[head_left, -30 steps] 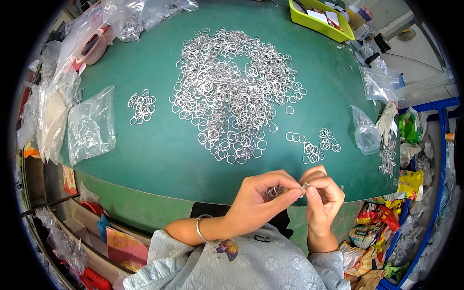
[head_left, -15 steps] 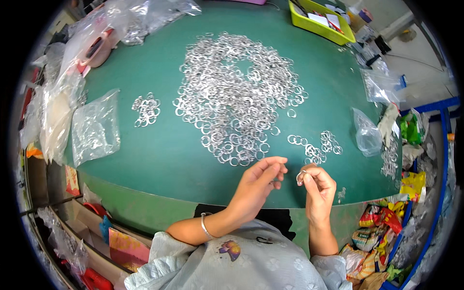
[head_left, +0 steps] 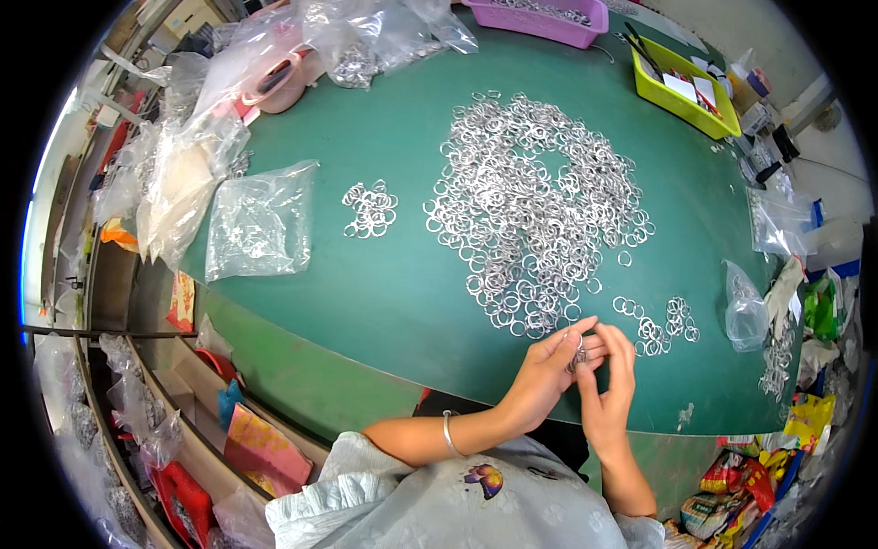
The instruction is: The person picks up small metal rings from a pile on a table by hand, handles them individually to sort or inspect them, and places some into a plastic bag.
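Above the table's near edge my two hands meet. My left hand point(head_left: 541, 377) is closed, with thin silver rings point(head_left: 578, 355) held between its thumb and fingers. My right hand point(head_left: 610, 393) reaches against the left fingertips, its thumb and forefinger apart. Part of the rings is hidden behind the fingers. Just beyond the hands spreads a large heap of silver rings point(head_left: 540, 201), many overlapping. To the right of my hands lies a small group of rings point(head_left: 654, 334). Another small cluster of rings point(head_left: 370, 210) sits left of the heap.
On the green table point(head_left: 384, 311) lies a clear plastic bag point(head_left: 261, 224) at left. A pink bowl point(head_left: 279, 87), a purple basket point(head_left: 549, 27) and a lime-green tray point(head_left: 672, 96) line the far side. Another clear bag point(head_left: 745, 306) lies at right. Compartments point(head_left: 197, 393) stand below left.
My hands have come together; they were apart, the right one pinching a ring. Rings now show at my left thumb. The view has turned left, shifting the scene rightward.
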### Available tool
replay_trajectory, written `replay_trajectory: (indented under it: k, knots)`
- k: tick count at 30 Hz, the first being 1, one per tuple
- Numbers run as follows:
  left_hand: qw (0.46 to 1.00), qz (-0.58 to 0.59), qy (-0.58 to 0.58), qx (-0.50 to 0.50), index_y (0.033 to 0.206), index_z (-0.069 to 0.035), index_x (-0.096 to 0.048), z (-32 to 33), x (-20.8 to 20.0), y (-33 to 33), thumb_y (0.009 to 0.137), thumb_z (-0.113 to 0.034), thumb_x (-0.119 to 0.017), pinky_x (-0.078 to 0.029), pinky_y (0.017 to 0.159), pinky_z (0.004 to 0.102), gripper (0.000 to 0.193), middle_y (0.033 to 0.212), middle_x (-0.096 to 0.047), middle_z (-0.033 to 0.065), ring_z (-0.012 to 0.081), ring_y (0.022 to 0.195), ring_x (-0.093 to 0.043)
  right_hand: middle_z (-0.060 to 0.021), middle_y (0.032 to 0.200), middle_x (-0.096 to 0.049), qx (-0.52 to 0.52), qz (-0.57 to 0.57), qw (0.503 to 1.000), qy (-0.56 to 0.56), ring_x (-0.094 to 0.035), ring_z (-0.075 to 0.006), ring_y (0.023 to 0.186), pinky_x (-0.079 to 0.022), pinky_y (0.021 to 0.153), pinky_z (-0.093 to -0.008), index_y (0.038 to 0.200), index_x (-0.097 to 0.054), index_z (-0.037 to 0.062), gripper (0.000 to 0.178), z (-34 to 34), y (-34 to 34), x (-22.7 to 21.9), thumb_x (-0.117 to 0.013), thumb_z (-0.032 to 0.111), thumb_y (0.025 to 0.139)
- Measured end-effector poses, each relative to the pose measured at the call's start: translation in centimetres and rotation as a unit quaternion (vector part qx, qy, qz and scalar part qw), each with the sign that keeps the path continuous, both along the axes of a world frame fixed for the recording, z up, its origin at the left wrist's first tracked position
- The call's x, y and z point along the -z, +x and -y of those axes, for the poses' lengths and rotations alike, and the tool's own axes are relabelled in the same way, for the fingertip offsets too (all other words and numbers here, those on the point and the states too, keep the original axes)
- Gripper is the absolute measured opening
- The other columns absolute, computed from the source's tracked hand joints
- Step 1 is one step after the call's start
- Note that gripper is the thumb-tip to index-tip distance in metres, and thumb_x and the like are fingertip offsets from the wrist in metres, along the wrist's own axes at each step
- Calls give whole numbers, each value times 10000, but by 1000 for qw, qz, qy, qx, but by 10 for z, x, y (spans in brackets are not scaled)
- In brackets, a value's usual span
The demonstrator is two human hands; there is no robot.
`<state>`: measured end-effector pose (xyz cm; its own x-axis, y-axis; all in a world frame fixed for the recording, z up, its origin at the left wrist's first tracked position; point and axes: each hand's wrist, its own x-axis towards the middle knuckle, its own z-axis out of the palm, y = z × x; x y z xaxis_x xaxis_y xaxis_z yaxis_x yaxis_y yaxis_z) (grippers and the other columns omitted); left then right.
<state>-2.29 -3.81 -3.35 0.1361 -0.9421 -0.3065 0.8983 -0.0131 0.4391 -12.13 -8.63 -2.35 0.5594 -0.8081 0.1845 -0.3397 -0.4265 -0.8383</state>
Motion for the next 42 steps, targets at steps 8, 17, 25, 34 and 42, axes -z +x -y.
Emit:
replay_trajectory:
  k: [8, 17, 25, 34, 42]
  knots:
    - [995, -91, 17, -35, 1283, -47, -303, -16, -20, 14, 948, -280, -249, -334, 950, 351, 412, 1219, -427, 122, 196, 1107, -418, -148, 1129, -483, -109, -122, 969, -184, -386, -390, 1101, -336, 895, -434, 1090, -469, -44, 350, -5, 12, -4, -536, 35, 756]
    - [911, 409, -47, -18, 1230, -31, -412, -5, -17, -20, 939, -308, -289, -213, 1001, 302, 419, 1261, -377, 101, 170, 1198, -309, -128, 1182, -453, 58, 260, 926, 266, -350, -256, 1182, -279, 978, -376, 1122, -441, -13, 296, -27, 22, 12, -349, 149, 892]
    - [926, 357, -105, -56, 1168, 60, -427, 17, -27, -31, 927, -251, -328, -161, 1039, 359, 405, 1360, -232, 211, 271, 1269, -229, -176, 1161, -465, 120, 569, 547, 602, -416, -248, 1127, -327, 973, -358, 1066, -475, -17, 236, 12, 6, 1, -382, 76, 870]
    - [882, 467, 28, -65, 1095, 44, -487, -14, -23, 68, 907, -163, -384, -434, 635, 239, 298, 847, -605, 104, 118, 683, -530, -190, 943, -497, 226, 676, 560, 422, -489, -289, 934, -424, 900, -394, 866, -462, -104, 129, 104, -108, -1, -466, -50, 749]
    - [668, 700, 163, -193, 1058, 14, -539, -48, 31, 238, 869, -69, -425, -311, 474, 160, 235, 745, -562, 14, 26, 547, -395, -168, 1116, -417, 166, 645, 676, 316, -384, -274, 1072, -271, 976, -382, 1008, -407, -63, 328, 196, -163, 5, -471, 90, 725]
